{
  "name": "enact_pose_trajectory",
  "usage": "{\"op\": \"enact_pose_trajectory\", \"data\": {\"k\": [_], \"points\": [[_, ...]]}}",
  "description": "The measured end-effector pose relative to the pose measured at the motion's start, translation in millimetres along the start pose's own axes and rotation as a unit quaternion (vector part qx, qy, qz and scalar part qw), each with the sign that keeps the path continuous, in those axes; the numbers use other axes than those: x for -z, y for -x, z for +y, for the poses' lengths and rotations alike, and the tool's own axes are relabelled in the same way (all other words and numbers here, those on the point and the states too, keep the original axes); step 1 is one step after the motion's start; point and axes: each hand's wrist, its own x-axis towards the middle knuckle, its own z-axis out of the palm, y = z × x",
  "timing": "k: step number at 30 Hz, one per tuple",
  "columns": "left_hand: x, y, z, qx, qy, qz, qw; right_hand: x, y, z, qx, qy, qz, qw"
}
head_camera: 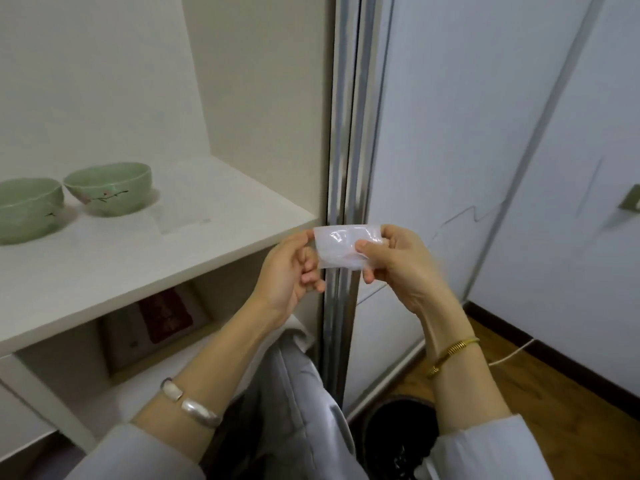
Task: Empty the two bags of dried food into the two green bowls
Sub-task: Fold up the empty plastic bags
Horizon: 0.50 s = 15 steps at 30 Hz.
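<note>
While I watch: left hand (289, 268) and right hand (391, 261) pinch small clear bag (341, 245) between them; two green bowls (109, 188) on shelf (207, 216), well apart.

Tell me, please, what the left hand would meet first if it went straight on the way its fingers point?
Probably the plastic bag that the left hand already pinches, then the right hand holding its other end; depth is unclear.

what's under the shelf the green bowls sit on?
Below the white shelf is an open cubby holding a dark red booklet leaning on a pale box. The shelf board hides the cubby's upper back.
</note>
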Motion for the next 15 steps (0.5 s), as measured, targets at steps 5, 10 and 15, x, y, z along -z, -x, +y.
{"op": "enact_pose_trajectory", "data": {"k": [5, 10, 15], "points": [[-29.8, 1.9, -37.1, 0.068, -0.058, 0.002, 0.996, 31.6, 10.0, 34.4, -0.046, -0.031, 0.132, 0.990], [-52.2, 0.2, -80.8, 0.140, -0.094, -0.036, 0.985, 59.5, 21.9, 70.7, -0.111, -0.015, 0.193, 0.975], [-68.8, 7.2, -115.7, 0.228, -0.137, -0.048, 0.963, 96.7, 35.5, 121.0, -0.164, 0.034, 0.224, 0.960]]}}
